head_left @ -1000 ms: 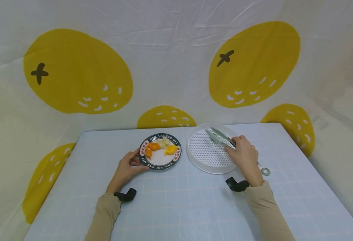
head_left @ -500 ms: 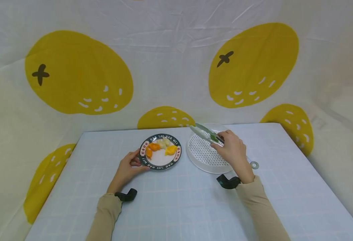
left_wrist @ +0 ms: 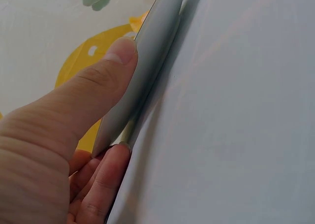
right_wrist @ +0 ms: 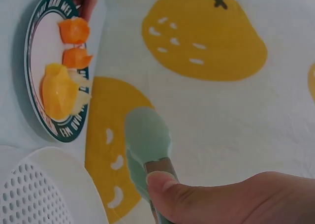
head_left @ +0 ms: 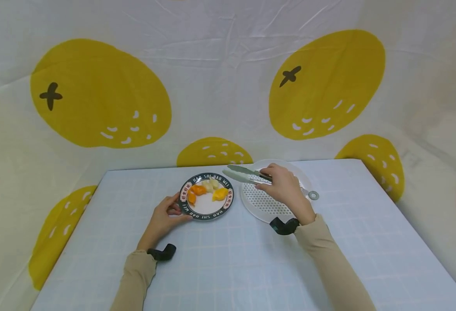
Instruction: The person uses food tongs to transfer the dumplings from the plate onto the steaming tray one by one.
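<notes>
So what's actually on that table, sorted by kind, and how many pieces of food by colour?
Plates: 1, dark-rimmed plate, held at its edge by the left hand
Perforated white trays: 1
Tongs: 1, gripped by the right hand
Orange food pieces: 2
Yellow food pieces: 1
Pale food pieces: 1 cluster
Total: 7

This looks like a made-up test room, not a real kitchen. A white cloth (head_left: 228,77) with big yellow oranges (head_left: 99,93) hangs all around like a tent. A table (head_left: 228,268) with a pale blue checked cover stands in it, with only a plate (head_left: 206,212), a tray (head_left: 251,203) and tongs (head_left: 247,173).
</notes>
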Demonstrator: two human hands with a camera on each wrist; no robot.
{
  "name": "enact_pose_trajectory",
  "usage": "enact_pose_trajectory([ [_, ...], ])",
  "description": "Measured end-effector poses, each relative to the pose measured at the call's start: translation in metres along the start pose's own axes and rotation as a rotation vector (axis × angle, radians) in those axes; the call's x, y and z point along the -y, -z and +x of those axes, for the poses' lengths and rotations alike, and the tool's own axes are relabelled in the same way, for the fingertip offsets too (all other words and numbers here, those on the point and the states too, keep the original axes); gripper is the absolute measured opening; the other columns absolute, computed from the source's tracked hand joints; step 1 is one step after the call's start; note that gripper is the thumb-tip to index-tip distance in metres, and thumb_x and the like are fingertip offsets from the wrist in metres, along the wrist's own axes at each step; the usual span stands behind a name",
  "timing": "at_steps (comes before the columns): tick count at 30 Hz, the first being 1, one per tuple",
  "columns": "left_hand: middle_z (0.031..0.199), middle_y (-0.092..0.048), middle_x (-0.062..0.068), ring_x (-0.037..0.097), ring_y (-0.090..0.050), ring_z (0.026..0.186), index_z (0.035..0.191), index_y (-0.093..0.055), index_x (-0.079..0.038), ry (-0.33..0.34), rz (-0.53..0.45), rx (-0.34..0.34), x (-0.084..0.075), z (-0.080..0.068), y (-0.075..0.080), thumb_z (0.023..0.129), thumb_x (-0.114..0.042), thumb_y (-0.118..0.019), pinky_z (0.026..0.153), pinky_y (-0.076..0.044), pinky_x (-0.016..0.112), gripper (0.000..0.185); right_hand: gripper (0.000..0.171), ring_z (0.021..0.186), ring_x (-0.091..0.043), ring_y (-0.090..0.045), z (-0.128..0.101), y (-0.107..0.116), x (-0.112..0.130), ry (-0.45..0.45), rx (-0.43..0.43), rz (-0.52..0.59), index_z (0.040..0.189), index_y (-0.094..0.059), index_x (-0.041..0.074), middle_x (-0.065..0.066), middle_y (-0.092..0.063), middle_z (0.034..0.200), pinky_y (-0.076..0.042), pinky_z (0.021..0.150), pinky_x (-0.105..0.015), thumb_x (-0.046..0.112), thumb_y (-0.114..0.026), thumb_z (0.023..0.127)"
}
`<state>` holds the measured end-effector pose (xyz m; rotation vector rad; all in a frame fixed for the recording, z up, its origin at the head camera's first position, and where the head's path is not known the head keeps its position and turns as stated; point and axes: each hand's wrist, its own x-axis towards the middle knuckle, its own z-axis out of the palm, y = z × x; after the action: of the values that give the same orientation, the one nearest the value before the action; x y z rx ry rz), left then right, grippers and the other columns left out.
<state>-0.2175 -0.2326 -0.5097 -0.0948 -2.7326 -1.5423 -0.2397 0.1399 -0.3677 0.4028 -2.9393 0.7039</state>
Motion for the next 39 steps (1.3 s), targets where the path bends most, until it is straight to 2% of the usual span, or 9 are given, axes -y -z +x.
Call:
enact_pose_trajectory([
  [8,0.111,-0.055,0.005,0.021,-0.059,0.097,0.152,-0.042,-0.015,-0.004,-0.014,0.001,-0.001,0.0,0.001,0.065,-0.048,-0.09,0.085,-0.054,0.025,0.105,0.046,0.083,-0.024,-0.059,0.014,-0.006,0.0,0.092,0.095,-0.021,0.121,-0.071,0.006,-0.007,-0.066,0.106,-0.048,0.063,-0.037,0.026,-0.082,0.082],
  [17,0.112,-0.055,0.006,0.02,-0.058,0.096,0.152,-0.042,-0.013,-0.006,0.004,0.001,-0.001,-0.001,0.001,0.067,-0.044,-0.091,0.084,-0.053,0.024,0.103,0.039,0.078,-0.019,-0.057,0.027,-0.006,0.003,0.167,0.194,-0.032,0.115,-0.074,0.008,-0.003,-0.066,0.1,-0.047,0.065,-0.033,0.023,-0.084,0.081],
  [22,0.111,-0.055,0.006,0.02,-0.058,0.095,0.151,-0.042,-0.013,-0.008,0.008,-0.001,0.0,0.0,0.0,0.067,-0.044,-0.091,0.084,-0.053,0.024,0.102,0.039,0.085,-0.022,-0.057,0.037,-0.003,0.003,0.192,0.239,-0.07,0.115,-0.074,0.009,-0.004,-0.065,0.104,-0.046,0.067,-0.037,0.022,-0.084,0.08],
  [28,0.112,-0.056,0.005,0.02,-0.058,0.097,0.152,-0.042,-0.014,0.004,-0.003,0.0,0.0,0.0,-0.001,0.065,-0.047,-0.091,0.085,-0.054,0.025,0.104,0.042,0.099,-0.025,-0.06,0.053,-0.002,0.002,0.214,0.302,-0.125,0.118,-0.073,0.01,-0.005,-0.067,0.114,-0.051,0.079,-0.044,0.023,-0.085,0.08],
  [39,0.111,-0.055,0.004,0.02,-0.059,0.096,0.151,-0.042,-0.014,-0.006,0.001,-0.002,0.001,0.0,0.0,0.065,-0.049,-0.09,0.084,-0.054,0.025,0.104,0.039,0.098,-0.023,-0.059,0.064,-0.006,0.007,0.266,0.374,-0.172,0.113,-0.076,0.014,-0.002,-0.069,0.109,-0.049,0.08,-0.045,0.023,-0.087,0.077],
])
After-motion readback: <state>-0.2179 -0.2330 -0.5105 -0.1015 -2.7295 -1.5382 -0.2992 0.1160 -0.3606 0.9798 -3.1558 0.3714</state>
